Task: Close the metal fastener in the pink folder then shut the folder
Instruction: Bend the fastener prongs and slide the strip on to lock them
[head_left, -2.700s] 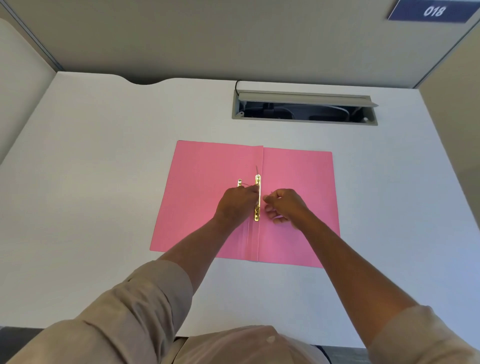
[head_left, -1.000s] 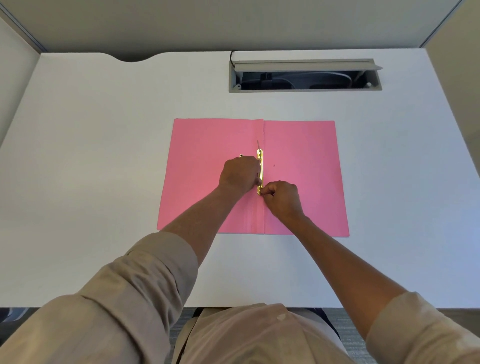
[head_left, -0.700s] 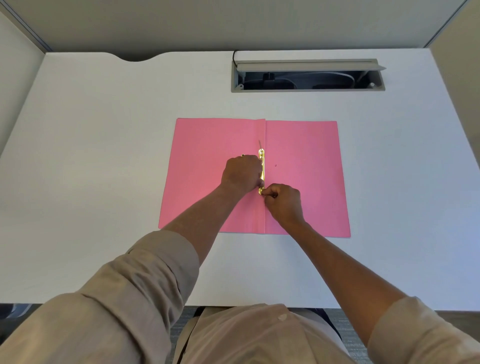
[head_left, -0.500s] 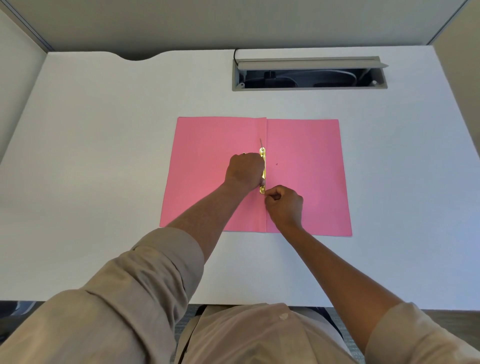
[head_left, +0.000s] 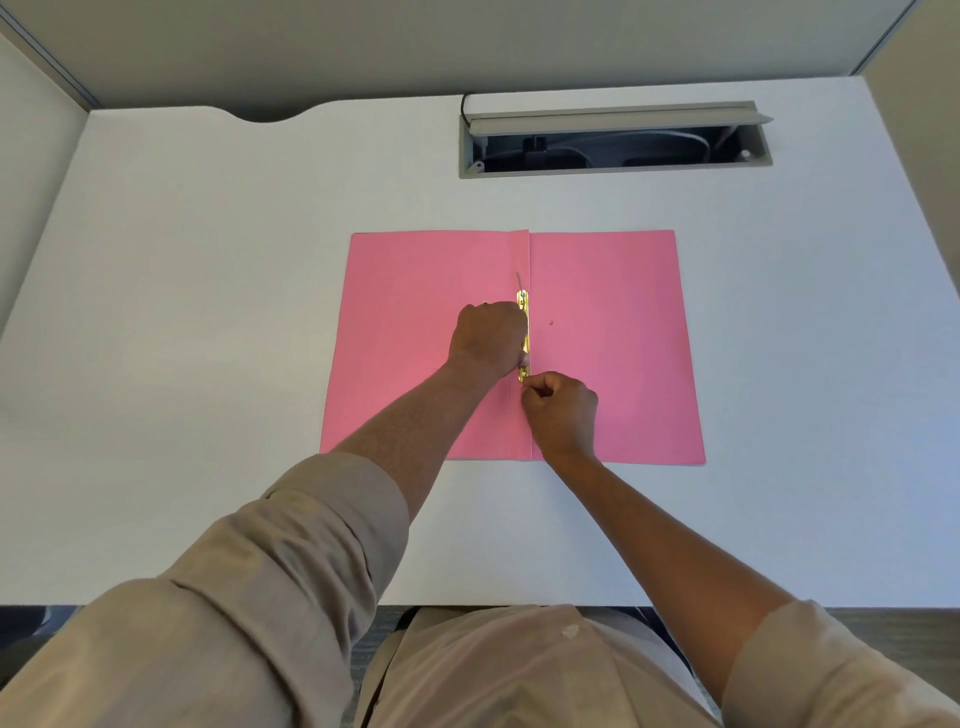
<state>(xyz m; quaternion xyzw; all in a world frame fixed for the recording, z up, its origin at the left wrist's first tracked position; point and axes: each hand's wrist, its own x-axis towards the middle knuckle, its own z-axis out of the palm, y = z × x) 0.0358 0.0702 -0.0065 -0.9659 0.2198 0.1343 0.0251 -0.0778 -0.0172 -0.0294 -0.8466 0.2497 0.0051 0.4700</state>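
Observation:
The pink folder (head_left: 613, 338) lies open and flat on the white desk (head_left: 208, 312). Along its centre fold runs the gold metal fastener (head_left: 523, 312), with one thin prong sticking up at its far end. My left hand (head_left: 488, 340) is curled over the middle of the fastener bar and presses on it. My right hand (head_left: 561, 410) is closed in a pinch at the fastener's near end. What its fingertips hold is hidden.
An open grey cable tray (head_left: 613, 143) is set into the desk at the back right. Grey partition walls close the desk on the left, back and right. A curved notch cuts the desk's far edge at the left.
My right hand has slid slightly toward me along the fold, staying pinched at the fastener's near end. My left hand stays on the bar.

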